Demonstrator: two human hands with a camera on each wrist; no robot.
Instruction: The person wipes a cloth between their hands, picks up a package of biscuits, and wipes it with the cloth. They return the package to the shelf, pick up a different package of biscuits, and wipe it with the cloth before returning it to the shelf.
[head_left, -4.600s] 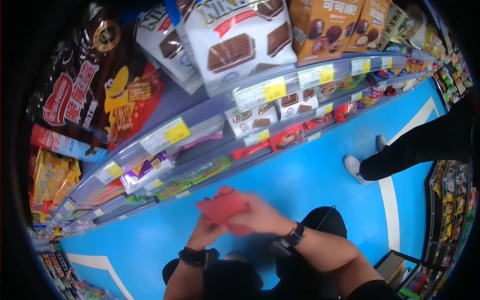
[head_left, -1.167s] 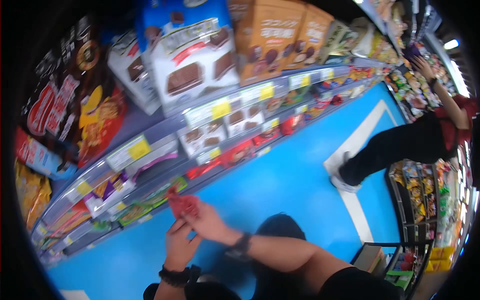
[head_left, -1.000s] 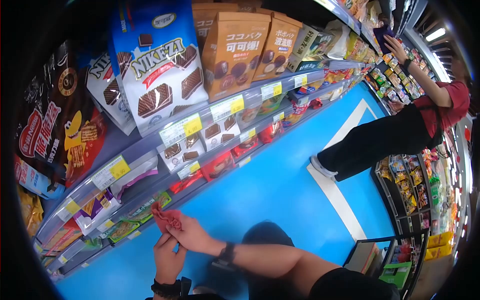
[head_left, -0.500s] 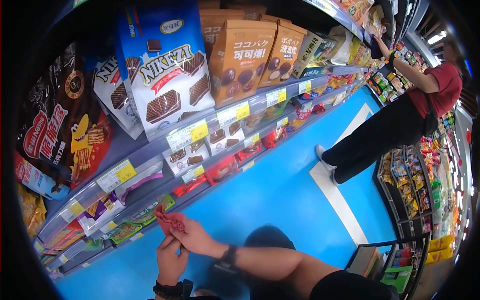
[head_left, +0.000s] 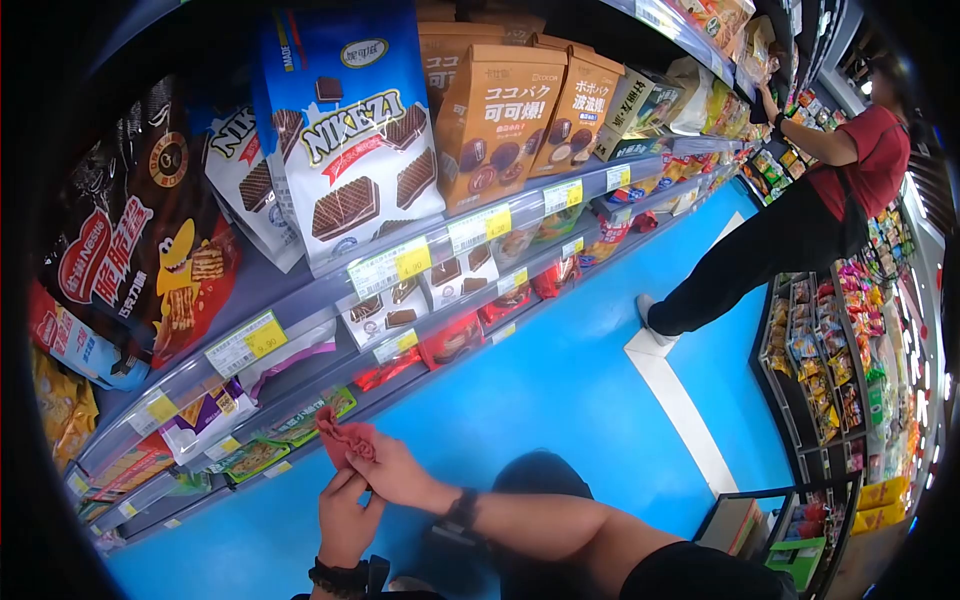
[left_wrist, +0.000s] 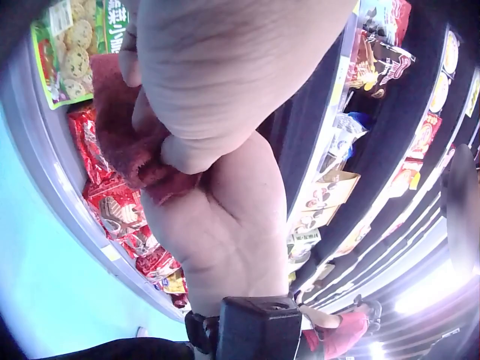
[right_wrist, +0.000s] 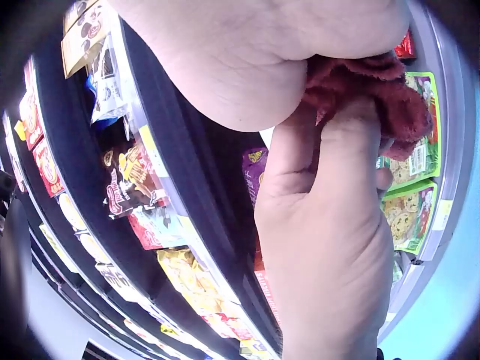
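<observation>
A crumpled red cloth (head_left: 345, 440) is between my two hands, low beside the shelves. My right hand (head_left: 402, 475) pinches its lower part. My left hand (head_left: 345, 520) is just below, its fingertips meeting the right hand. In the left wrist view, the left hand (left_wrist: 225, 67) has its thumb on the cloth (left_wrist: 124, 120), and the right hand (left_wrist: 225, 217) lies under the cloth's edge. The right wrist view shows the left hand's thumb and fingers (right_wrist: 352, 135) gripping the cloth (right_wrist: 405, 112), partly hidden by the right hand (right_wrist: 255, 52).
Shelves (head_left: 300, 310) hold wafer bags (head_left: 350, 150), brown snack bags (head_left: 500, 130) and green packets (head_left: 250, 460). A person in a red shirt (head_left: 880, 160) reaches towards the shelf farther along. A low stand (head_left: 735, 520) is at the lower right on the blue floor (head_left: 560, 400).
The cloth was spread larger earlier and is now bunched. My hands have come closer to the lower shelves. The person in red has raised an arm to the far shelf.
</observation>
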